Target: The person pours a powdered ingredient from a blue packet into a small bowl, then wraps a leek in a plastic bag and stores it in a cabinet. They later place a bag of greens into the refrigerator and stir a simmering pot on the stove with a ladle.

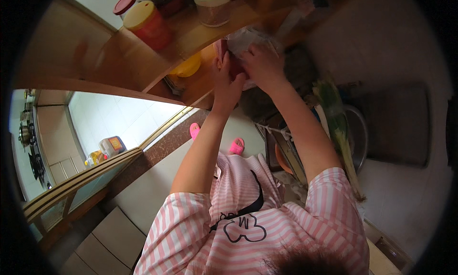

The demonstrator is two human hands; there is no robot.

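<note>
Both hands are in front of me at the wooden shelf, close together. My left hand (228,83) is around the near side of a reddish packet (236,65), its thumb pointing right. My right hand (264,65) grips a clear plastic bag (247,38) that lies crumpled about the packet. The fingertips of the right hand are partly lost in the bag and shadow. What the packet contains cannot be made out. To the left of my left hand, a yellow rounded object (188,66) sits in the lower shelf compartment.
On the upper wooden shelf (182,47) stand a red container with a yellow lid (148,26), a white-lidded shaker jar (213,10) and a red-lidded jar (124,5). Leeks (338,124) and a metal basin (359,139) are at my right. A glazed sliding door (96,180) is at left, bottles (111,146) beyond.
</note>
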